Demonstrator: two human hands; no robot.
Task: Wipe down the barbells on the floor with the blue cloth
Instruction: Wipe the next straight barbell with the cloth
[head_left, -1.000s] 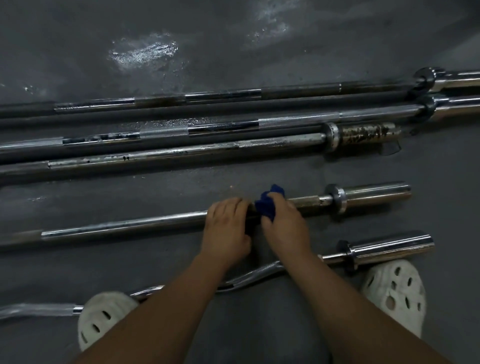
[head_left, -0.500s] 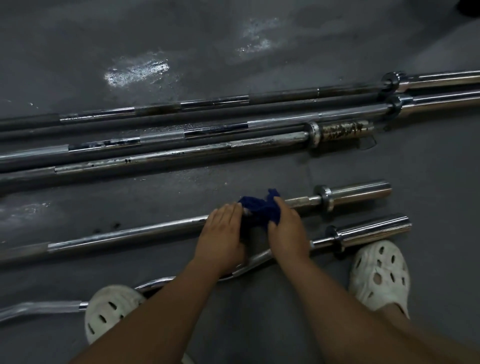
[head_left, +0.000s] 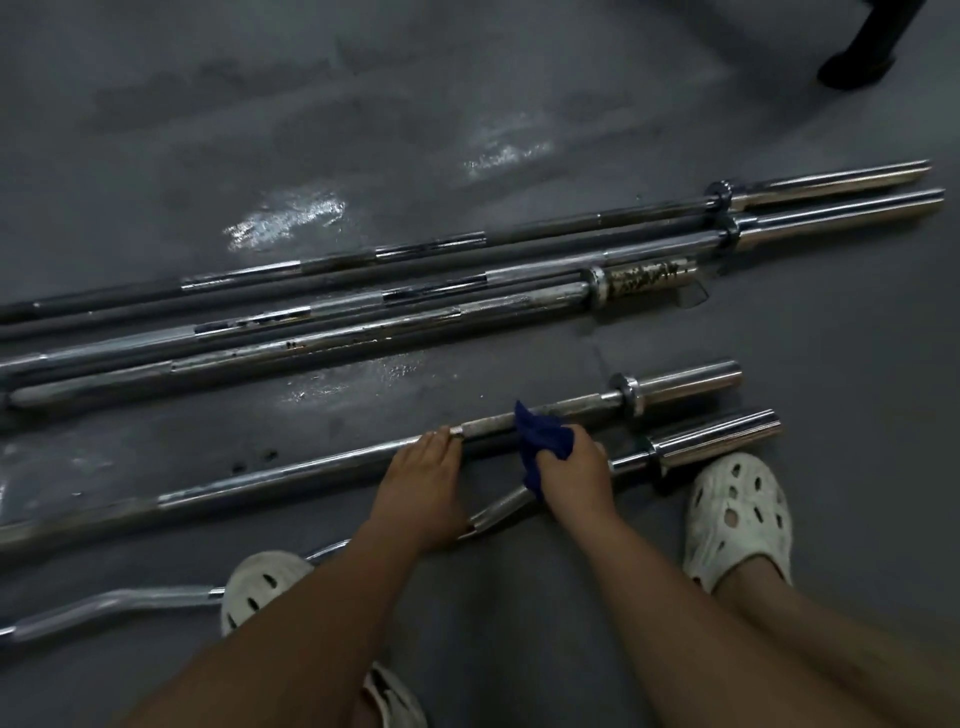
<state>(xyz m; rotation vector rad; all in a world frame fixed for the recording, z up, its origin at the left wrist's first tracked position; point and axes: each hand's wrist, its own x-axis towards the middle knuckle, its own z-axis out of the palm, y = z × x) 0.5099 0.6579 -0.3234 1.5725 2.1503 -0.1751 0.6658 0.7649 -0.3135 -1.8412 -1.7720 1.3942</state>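
Floor (head_left: 467, 114): 5 barbells (head_left: 260, 475); R hand (head_left: 576, 475) grips 1 blue cloth (head_left: 540, 441); L hand (head_left: 421, 483) flat.

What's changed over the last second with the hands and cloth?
The right hand slid the blue cloth along the short barbell toward its collar, away from the left hand, baring a dull stretch between them. Same grip on the cloth; left hand on the same bar; other barbells unmoved.
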